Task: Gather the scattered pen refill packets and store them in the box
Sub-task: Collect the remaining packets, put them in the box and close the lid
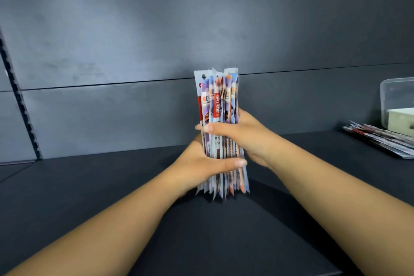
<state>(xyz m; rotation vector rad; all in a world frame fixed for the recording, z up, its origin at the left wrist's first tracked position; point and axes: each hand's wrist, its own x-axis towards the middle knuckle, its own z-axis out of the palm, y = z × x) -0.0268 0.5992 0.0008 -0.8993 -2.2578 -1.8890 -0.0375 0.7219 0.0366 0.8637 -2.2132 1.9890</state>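
A thick bundle of several pen refill packets point(218, 98) stands upright in the middle of the view, its lower ends resting on or just above the dark shelf. My left hand point(201, 167) wraps around the lower part of the bundle, thumb across the front. My right hand point(243, 132) grips it higher up from the right, fingers curled across the front. A clear plastic box point(395, 96) sits at the far right edge. More packets point(385, 141) lie flat in a pile in front of that box.
The dark shelf surface point(89, 186) stretches left and right of my arms. A dark back panel point(156, 40) rises behind it. A slotted upright rail point(20, 96) runs along the left. A pale object point(401, 119) sits inside the clear box.
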